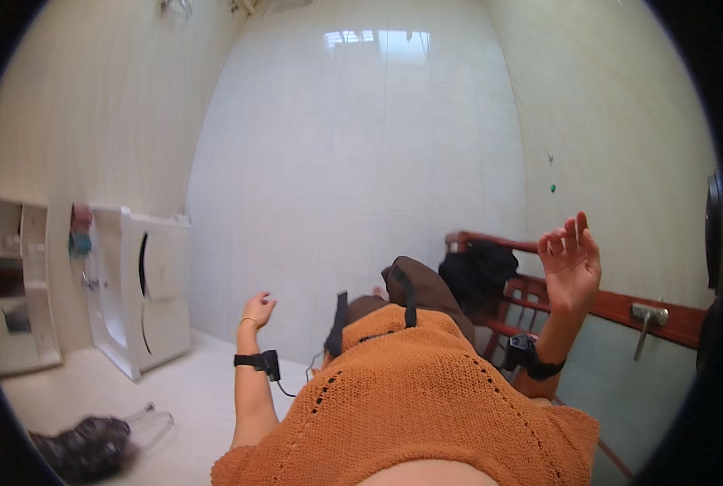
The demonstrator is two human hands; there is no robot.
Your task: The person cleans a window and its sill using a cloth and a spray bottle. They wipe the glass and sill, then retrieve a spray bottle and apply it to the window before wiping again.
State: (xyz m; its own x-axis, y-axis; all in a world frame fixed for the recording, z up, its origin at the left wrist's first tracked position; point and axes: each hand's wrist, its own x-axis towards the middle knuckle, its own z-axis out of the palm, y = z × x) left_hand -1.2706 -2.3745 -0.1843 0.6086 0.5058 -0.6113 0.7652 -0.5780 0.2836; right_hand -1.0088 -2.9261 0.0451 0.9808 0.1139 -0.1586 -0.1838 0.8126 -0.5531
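My left hand (pixel 258 311) hangs in the air to the left of my body, fingers loosely bent and nothing in them. A thin bracelet circles that wrist, and a black strapped device (pixel 267 364) sits on the forearm. On the other side my right hand (pixel 571 267) is raised, palm showing and empty, its fingers slightly curled. Another strapped device (pixel 521 349) is on the right forearm. Closest to the right hand in the picture is a red-brown wooden chair (pixel 489 239) with black cloth (pixel 480 267) draped on it.
A door with a metal lever handle (pixel 645 322) and glass panel stands at the right. At the left are a white washbasin cabinet (pixel 164 261), a faucet (pixel 91 282) and a mirror cabinet (pixel 33 267). A dark plastic bag (pixel 88 443) is at lower left.
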